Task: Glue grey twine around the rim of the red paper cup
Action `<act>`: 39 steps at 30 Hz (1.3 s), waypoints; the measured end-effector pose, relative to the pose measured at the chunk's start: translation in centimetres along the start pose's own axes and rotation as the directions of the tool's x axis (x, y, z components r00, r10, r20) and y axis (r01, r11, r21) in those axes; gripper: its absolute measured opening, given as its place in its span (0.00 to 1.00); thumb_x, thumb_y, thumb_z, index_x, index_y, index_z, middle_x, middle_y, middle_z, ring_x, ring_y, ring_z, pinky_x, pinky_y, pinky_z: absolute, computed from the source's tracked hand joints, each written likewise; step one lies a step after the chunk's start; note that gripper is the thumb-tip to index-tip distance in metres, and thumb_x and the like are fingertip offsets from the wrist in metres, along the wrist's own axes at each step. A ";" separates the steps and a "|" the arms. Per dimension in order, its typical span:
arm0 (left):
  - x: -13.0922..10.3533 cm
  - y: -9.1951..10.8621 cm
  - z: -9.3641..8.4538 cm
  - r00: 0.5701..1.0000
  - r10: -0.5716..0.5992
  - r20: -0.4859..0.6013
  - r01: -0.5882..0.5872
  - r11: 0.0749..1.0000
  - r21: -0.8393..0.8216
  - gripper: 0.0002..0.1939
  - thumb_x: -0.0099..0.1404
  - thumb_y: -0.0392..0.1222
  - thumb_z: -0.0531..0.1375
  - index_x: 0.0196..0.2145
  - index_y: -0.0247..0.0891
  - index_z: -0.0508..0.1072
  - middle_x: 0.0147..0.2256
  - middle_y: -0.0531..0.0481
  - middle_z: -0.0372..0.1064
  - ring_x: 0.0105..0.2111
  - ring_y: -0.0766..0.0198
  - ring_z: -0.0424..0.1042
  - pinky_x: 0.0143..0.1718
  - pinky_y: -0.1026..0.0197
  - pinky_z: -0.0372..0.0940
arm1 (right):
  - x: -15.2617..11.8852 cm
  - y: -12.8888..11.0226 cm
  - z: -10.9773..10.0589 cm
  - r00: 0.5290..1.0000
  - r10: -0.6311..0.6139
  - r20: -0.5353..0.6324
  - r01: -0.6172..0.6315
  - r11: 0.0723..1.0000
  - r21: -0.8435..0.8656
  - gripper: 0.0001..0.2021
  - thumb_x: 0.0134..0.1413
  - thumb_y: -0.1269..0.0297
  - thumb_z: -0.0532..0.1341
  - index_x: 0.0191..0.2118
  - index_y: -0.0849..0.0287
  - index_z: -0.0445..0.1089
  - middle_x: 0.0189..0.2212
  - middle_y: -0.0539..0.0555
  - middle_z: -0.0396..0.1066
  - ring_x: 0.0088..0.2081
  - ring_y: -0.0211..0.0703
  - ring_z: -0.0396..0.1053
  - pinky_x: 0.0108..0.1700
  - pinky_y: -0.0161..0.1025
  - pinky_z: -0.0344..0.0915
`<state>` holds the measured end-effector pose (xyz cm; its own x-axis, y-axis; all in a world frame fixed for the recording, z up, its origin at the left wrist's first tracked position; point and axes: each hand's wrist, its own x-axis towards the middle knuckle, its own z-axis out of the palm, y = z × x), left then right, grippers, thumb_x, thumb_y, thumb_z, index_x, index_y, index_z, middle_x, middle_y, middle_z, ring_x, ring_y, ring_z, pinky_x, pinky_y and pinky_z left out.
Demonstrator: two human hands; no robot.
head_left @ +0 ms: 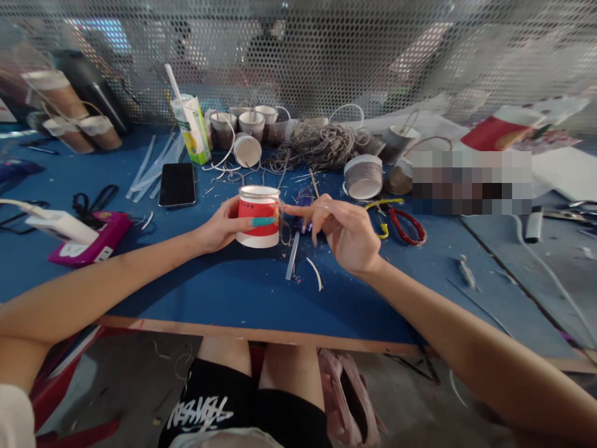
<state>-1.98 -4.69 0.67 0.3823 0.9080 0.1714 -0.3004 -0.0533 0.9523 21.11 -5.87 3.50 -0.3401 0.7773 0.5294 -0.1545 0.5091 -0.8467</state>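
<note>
My left hand (226,225) is wrapped round a red and white paper cup (256,239), its thumb with a long teal nail lying across the front. The cup stands upright above the blue table (205,286). From the right, my right hand (347,230) points its stretched index finger at the cup's side, at or close to the surface. Its other fingers are loosely bent and apart, with nothing seen in them. A thin grey cord (284,233) hangs by the cup's right side. Behind the right hand lies a small purple-blue item, partly hidden. A clear glue stick (292,256) lies below.
Grey cord (326,146) lies tangled at the back among several cord-wrapped cups. A phone (177,185), juice carton (193,130) and magenta power strip (93,239) are on the left. Red-handled pliers (407,226) lie right. A perforated metal screen (298,62) closes off the back.
</note>
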 end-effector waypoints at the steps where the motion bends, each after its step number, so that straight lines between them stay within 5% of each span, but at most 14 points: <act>1: 0.0 0.0 0.0 1.000 -0.009 0.019 0.009 1.000 0.008 0.30 0.44 0.48 0.76 0.46 0.40 0.78 0.44 0.45 0.81 0.45 0.51 0.80 0.52 0.49 0.73 | -0.1 0.0 0.0 0.999 0.011 0.041 -0.010 1.000 -0.007 0.23 0.61 0.44 0.57 0.21 0.54 0.69 0.20 0.50 0.64 0.37 0.51 0.75 0.51 0.52 0.65; 10: -0.2 0.3 -0.1 0.993 -0.075 0.086 0.071 0.996 0.054 0.37 0.37 0.44 0.79 0.47 0.38 0.75 0.42 0.43 0.79 0.41 0.54 0.79 0.46 0.52 0.74 | -0.3 -0.3 0.0 0.981 0.059 0.187 -0.062 0.998 0.011 0.18 0.64 0.51 0.57 0.26 0.55 0.71 0.26 0.51 0.67 0.45 0.52 0.74 0.55 0.50 0.62; 14: -0.3 0.5 0.0 0.993 -0.081 0.086 0.076 0.995 0.061 0.37 0.37 0.44 0.79 0.46 0.38 0.75 0.41 0.45 0.79 0.39 0.56 0.78 0.46 0.54 0.74 | 0.0 -0.3 0.2 0.987 0.020 0.162 -0.038 0.993 0.110 0.21 0.63 0.48 0.57 0.24 0.56 0.70 0.22 0.51 0.65 0.45 0.54 0.77 0.54 0.50 0.64; 21: -0.3 0.6 0.1 0.994 -0.078 0.080 0.073 0.996 0.053 0.37 0.37 0.46 0.78 0.47 0.40 0.76 0.38 0.46 0.79 0.37 0.57 0.78 0.41 0.56 0.74 | 0.7 -0.3 0.2 0.989 0.147 0.036 -0.150 0.979 0.135 0.26 0.63 0.42 0.53 0.20 0.55 0.64 0.18 0.52 0.60 0.37 0.52 0.77 0.28 0.40 0.65; 25: -0.3 0.5 0.0 0.992 -0.074 0.099 0.069 0.996 0.047 0.34 0.40 0.46 0.77 0.46 0.40 0.76 0.39 0.45 0.79 0.38 0.56 0.79 0.44 0.54 0.74 | 0.7 -0.6 0.2 0.990 0.135 -0.039 -0.128 0.983 0.133 0.26 0.64 0.45 0.51 0.18 0.53 0.61 0.15 0.51 0.59 0.28 0.47 0.72 0.27 0.42 0.65; 32: -0.4 0.4 -0.3 0.987 -0.077 0.141 0.066 0.994 0.082 0.35 0.41 0.47 0.77 0.49 0.40 0.75 0.44 0.42 0.79 0.43 0.51 0.79 0.48 0.50 0.73 | 0.4 -1.2 0.5 0.980 0.154 0.125 -0.172 0.974 0.148 0.24 0.58 0.44 0.57 0.18 0.54 0.64 0.16 0.51 0.64 0.23 0.44 0.67 0.29 0.43 0.66; 39: -0.4 0.7 -0.2 0.974 -0.104 0.203 0.089 0.993 0.080 0.40 0.41 0.49 0.76 0.53 0.41 0.74 0.42 0.42 0.79 0.43 0.48 0.78 0.46 0.48 0.73 | 0.9 -0.7 0.1 0.974 0.228 0.016 -0.227 0.955 0.190 0.23 0.60 0.49 0.53 0.18 0.53 0.61 0.21 0.55 0.74 0.22 0.43 0.65 0.26 0.42 0.64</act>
<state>-2.55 -5.01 1.18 0.5808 0.8052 0.1194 -0.1940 -0.0055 0.9810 20.78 -5.59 4.54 -0.3808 0.8670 0.3214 -0.2466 0.2398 -0.9390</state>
